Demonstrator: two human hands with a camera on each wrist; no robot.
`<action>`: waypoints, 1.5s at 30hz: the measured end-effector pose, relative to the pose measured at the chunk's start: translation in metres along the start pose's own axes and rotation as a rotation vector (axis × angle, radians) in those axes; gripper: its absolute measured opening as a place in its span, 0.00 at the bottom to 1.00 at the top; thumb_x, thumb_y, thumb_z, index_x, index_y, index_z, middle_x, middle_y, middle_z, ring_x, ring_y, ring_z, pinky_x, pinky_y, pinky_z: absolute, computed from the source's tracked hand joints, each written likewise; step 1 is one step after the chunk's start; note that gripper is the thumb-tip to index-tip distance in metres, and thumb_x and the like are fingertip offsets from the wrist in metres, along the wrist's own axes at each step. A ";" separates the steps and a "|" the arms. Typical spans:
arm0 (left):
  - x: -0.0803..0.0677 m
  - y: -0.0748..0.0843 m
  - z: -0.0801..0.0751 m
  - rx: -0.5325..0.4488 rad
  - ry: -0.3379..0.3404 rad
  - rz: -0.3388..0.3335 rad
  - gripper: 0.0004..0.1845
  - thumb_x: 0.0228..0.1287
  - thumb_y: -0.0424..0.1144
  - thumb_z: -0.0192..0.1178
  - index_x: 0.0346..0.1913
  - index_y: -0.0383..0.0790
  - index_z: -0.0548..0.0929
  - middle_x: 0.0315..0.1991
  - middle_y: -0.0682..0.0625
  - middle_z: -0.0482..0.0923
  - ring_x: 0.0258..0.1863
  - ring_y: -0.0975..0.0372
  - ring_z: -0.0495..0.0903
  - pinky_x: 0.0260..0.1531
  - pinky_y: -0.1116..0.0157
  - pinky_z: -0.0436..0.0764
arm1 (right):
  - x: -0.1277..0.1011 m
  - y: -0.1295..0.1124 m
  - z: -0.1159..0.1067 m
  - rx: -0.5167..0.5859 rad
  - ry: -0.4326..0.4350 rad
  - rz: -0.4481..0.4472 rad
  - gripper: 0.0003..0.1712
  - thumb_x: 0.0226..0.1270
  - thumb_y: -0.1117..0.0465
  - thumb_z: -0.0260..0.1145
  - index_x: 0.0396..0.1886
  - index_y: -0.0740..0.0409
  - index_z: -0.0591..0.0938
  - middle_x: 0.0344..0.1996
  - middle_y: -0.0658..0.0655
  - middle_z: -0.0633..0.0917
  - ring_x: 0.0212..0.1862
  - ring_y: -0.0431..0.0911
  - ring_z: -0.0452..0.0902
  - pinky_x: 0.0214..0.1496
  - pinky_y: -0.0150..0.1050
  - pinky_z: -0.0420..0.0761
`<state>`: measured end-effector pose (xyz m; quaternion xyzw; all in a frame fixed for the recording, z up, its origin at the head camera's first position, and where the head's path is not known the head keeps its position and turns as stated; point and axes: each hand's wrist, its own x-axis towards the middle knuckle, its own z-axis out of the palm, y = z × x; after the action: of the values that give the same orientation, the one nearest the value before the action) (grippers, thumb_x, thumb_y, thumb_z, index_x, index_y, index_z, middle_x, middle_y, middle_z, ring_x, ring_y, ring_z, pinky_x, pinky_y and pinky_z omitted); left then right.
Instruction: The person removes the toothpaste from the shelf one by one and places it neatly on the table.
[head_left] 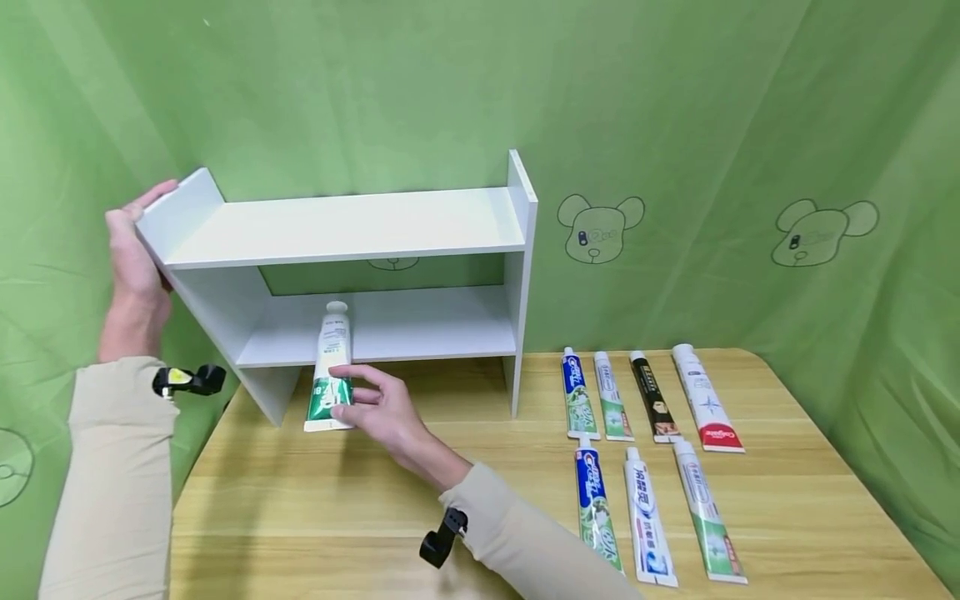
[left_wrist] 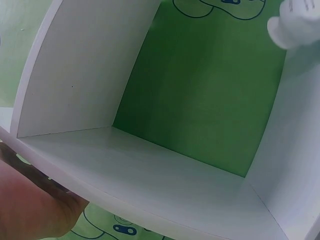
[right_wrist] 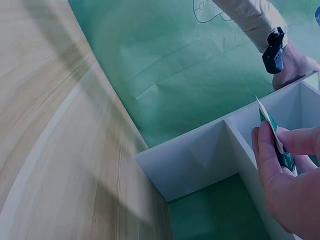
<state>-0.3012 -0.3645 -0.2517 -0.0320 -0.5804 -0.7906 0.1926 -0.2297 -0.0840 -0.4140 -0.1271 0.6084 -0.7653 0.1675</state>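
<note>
A white two-tier shelf stands at the back left of the table. My left hand holds its left side panel from outside, near the top edge. In my right hand is a white and green toothpaste tube, pinched near its flat crimped end between thumb and fingers. The tube's cap points away from me, over the lower board. From the right wrist view, the tube's green end shows between the fingers. The left wrist view catches only the white cap at upper right.
On the right of the wooden table lie several toothpaste tubes in two rows, among them a black one and a red and white one. A green curtain with bear-head drawings hangs behind.
</note>
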 end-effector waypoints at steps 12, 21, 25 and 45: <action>0.000 0.002 -0.001 0.002 0.012 -0.009 0.26 0.81 0.49 0.33 0.69 0.47 0.74 0.54 0.49 0.82 0.38 0.62 0.82 0.29 0.70 0.79 | -0.029 -0.007 -0.018 -0.025 -0.035 -0.036 0.30 0.63 0.76 0.68 0.64 0.50 0.82 0.52 0.64 0.87 0.49 0.53 0.88 0.50 0.45 0.87; 0.001 0.002 0.002 -0.003 0.008 -0.013 0.26 0.81 0.49 0.34 0.69 0.48 0.74 0.56 0.48 0.81 0.39 0.62 0.82 0.30 0.70 0.80 | -0.052 -0.009 -0.033 -0.018 -0.048 -0.060 0.32 0.63 0.78 0.67 0.66 0.54 0.80 0.53 0.66 0.86 0.51 0.56 0.87 0.50 0.45 0.87; 0.001 0.001 0.002 -0.005 0.008 -0.011 0.26 0.81 0.49 0.34 0.69 0.47 0.74 0.55 0.48 0.81 0.39 0.62 0.82 0.30 0.70 0.80 | -0.060 -0.011 -0.042 -0.029 -0.051 -0.065 0.32 0.63 0.78 0.67 0.66 0.56 0.80 0.54 0.67 0.86 0.52 0.56 0.86 0.51 0.44 0.86; 0.001 0.000 0.004 -0.004 0.003 -0.003 0.26 0.81 0.49 0.34 0.69 0.47 0.75 0.55 0.48 0.81 0.40 0.62 0.81 0.31 0.70 0.80 | -0.098 -0.012 -0.090 -0.091 -0.038 -0.063 0.32 0.64 0.77 0.66 0.69 0.62 0.75 0.57 0.71 0.83 0.56 0.58 0.84 0.54 0.45 0.85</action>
<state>-0.3029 -0.3614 -0.2505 -0.0306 -0.5788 -0.7919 0.1923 -0.1777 0.0391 -0.4217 -0.1681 0.6350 -0.7391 0.1490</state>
